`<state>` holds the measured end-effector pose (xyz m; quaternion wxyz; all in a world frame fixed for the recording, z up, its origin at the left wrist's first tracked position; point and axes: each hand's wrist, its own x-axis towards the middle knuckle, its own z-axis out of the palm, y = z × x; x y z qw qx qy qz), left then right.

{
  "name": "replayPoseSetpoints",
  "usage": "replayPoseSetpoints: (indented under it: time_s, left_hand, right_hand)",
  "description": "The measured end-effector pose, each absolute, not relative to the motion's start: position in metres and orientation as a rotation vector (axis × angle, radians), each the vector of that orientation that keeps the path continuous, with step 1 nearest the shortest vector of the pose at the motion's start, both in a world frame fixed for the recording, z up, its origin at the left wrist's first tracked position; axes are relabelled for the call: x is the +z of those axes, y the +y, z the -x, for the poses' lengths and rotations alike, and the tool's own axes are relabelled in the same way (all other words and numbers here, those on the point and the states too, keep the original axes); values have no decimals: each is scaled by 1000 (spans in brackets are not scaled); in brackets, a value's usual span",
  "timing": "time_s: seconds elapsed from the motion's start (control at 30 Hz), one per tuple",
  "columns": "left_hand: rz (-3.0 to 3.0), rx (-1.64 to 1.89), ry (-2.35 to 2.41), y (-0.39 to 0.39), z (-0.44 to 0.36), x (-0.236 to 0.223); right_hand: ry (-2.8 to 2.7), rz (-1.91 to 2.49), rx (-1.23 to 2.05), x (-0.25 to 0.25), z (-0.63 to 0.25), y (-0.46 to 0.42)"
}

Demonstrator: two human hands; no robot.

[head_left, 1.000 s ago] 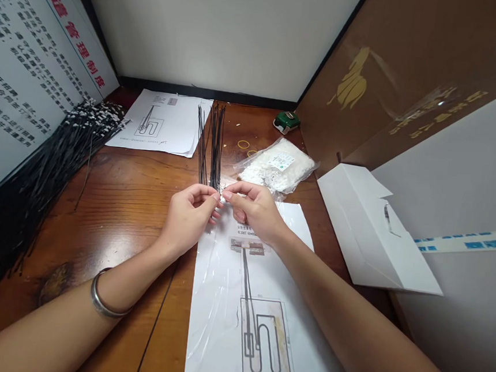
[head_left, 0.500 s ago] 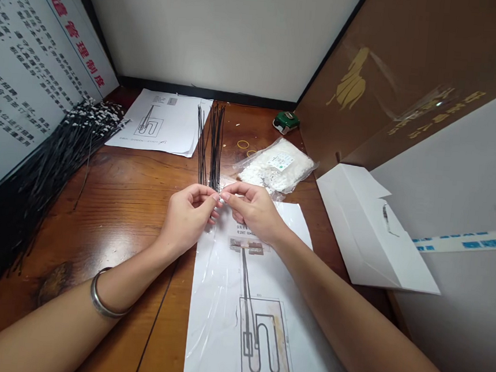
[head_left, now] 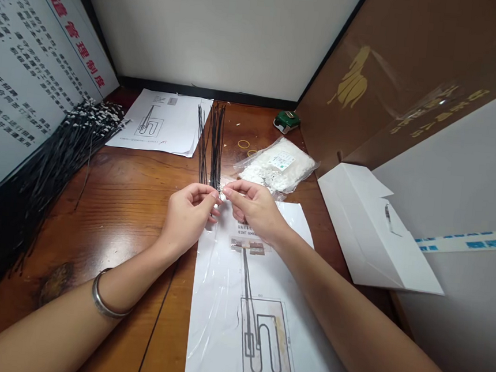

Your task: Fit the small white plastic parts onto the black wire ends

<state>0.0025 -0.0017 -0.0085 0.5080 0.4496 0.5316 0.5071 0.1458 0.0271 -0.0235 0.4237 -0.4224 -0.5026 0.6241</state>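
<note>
My left hand (head_left: 189,212) is closed in a pinch, thumb against forefinger, at the near ends of the thin black wires (head_left: 215,145). One dark wire seems to run into its fingertips. Almost touching it, my right hand (head_left: 252,209) also pinches; whatever lies between its fingertips is too small to make out. Both hands hover over the top of a printed drawing sheet (head_left: 219,311) under clear plastic. Just beyond my right hand lies a clear bag of small white pieces (head_left: 278,164), some spilling at its near edge.
A big heap of black wires with white ends (head_left: 53,180) fills the left side. Papers with a drawing (head_left: 158,123) lie at the back, a green tape measure (head_left: 286,121) at the back right. A white folded box (head_left: 369,231) leans by the brown carton (head_left: 395,89).
My right hand has shifted very slightly up, its fingertips a little apart from the left ones. The left hand keeps its pinch in nearly the same place.
</note>
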Motion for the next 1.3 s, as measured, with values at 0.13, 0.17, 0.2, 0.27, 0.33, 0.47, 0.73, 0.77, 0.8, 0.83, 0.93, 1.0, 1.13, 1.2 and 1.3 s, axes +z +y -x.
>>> replayPoseSetpoints:
  time_s: [0.13,0.17,0.2,0.27,0.33,0.47,0.73,0.77,0.8,0.83,0.93,1.0,1.13,1.2,1.3]
  left_hand:
    - [-1057,1224,1269,-2,-2,-9]
    - [-1047,1225,1264,-1,-2,-9]
    - [-1036,1225,1259,-1,-2,-10]
    - [-1013,1226,1251,0,-2,-10]
    - [-996,1226,1244,0,-2,-9]
    - [-985,1226,1234,1,-2,-9]
    - [-998,1221,1231,0,-3,-8]
    - [-999,1223,1231,0,-3,-9]
    - [-1000,1224,1230,0,-2,-9]
    - [-1002,1224,1229,0,-2,-9]
    - [-1006,1219,1230,0,-2,-10]
    - [-1009,1218,1230,0,-2,-11]
    - [-1010,1225,1230,0,-2,-11]
    - [-1014,1230,1227,0,-2,-12]
    - [-1023,1234,1225,1,-2,-12]
  right_hand:
    - [-1261,1049,1575,-22,-146,27]
    - [-1259,1048,1580,-22,-146,26]
    - [-1256,1046,1586,-21,-146,26]
    - [-1254,1043,1591,-20,-145,26]
    - [-1254,1040,1592,-20,-145,26]
    - [-1266,1037,1594,-20,-146,26]
    - [-1284,1036,1593,-20,-146,26]
    - [-1285,1038,1593,-20,-146,26]
    - [-1286,1041,1593,-20,-146,26]
    - [-1286,1042,1594,-20,-146,26]
    - [-1287,1048,1597,-20,-146,26]
    - [-1286,1050,1596,-20,-146,26]
    - [-1276,1038,1603,-20,-145,26]
    - [-1271,1036,1604,-20,-144,26]
    - [-1272,1036,1599,-19,-144,26]
